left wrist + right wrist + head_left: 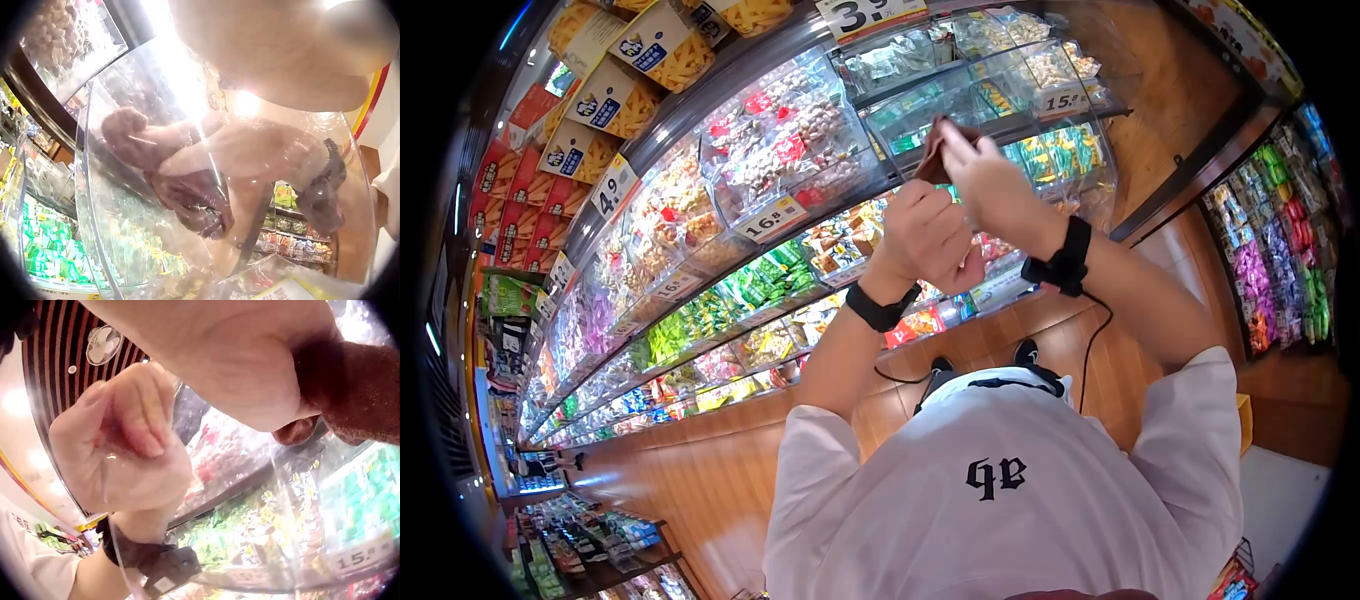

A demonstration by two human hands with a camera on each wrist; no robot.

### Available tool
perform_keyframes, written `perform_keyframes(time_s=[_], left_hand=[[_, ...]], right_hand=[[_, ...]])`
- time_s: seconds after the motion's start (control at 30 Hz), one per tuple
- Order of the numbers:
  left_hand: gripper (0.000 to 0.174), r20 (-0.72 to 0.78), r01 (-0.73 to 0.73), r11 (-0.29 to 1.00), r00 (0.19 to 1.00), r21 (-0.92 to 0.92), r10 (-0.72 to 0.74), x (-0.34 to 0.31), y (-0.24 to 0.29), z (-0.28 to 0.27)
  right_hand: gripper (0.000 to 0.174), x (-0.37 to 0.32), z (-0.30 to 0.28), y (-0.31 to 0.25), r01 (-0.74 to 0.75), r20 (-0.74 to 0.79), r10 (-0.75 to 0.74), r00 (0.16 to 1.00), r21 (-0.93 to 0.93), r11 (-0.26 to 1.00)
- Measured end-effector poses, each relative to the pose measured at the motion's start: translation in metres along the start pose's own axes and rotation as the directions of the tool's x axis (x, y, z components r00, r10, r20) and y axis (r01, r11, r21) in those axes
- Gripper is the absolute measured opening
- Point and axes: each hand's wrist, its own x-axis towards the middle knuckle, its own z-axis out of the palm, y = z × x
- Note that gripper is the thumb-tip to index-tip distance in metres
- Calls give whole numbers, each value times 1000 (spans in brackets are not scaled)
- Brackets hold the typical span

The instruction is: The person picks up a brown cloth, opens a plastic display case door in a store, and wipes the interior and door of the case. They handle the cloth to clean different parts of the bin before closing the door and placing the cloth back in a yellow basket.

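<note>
My left hand (925, 235) has its fingers curled at the upper edge of a clear plastic bin lid (103, 206), which tilts up and fills much of the left wrist view. Through the lid in that view shows my right hand (1000, 190), pressing a brown cloth (935, 155) between thumb and fingers. The right wrist view shows the brown cloth (365, 390) bunched under the right hand, and the curled left hand (125, 444) close by. Bins of green-wrapped snacks (1050, 150) lie just beyond the hands.
Clear bins of wrapped sweets (785, 150) run along the curved shelf, with price tags (770, 218) on their fronts. Bagged snacks (650, 50) stand at the upper left. Another sweets rack (1280, 230) is on the right. Below lies a wooden floor (700, 500).
</note>
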Motion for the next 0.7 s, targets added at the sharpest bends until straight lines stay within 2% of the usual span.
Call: perform_keyframes(time_s=[0.03,0.13,0.23,0.27,0.33,0.37,0.43,0.53,0.57,0.67,0.7], left_hand=[[20,20,4,1000,1000,-5,-4,0,0,-2],[20,53,11,1000,999,-6,-11,4,-1,-7],[20,49,4,1000,999,-7,-3,4,-2,-5],[20,53,4,1000,999,-8,-4,4,-1,-5],[19,55,5,1000,998,-7,-5,4,0,-4],[20,54,6,1000,999,-5,-6,4,0,-4],[20,46,2,1000,999,-5,-2,2,0,-3],[19,33,-10,1000,999,-3,10,-1,0,-1],[19,34,-15,1000,999,3,15,-2,0,0],[19,39,-24,1000,999,16,23,-1,2,-1],[19,43,-27,999,999,19,26,-1,3,-2]], right_hand=[[47,2,1,9,-34,-7,33,999,-61,998],[44,20,24,59,-192,-162,153,975,-258,947],[46,33,16,52,-247,-180,216,960,-174,953],[43,33,17,41,-234,-200,215,956,-76,969],[41,27,16,16,-123,-196,107,975,-72,990],[41,21,12,11,15,-172,-27,985,-74,997],[42,12,4,5,288,-124,-294,948,-67,955],[47,7,-3,22,408,-112,-400,910,67,911],[47,7,-6,26,351,-153,-333,930,113,929],[46,15,-1,28,145,-240,-139,961,7,989],[46,22,2,25,130,-222,-125,967,8,991]])
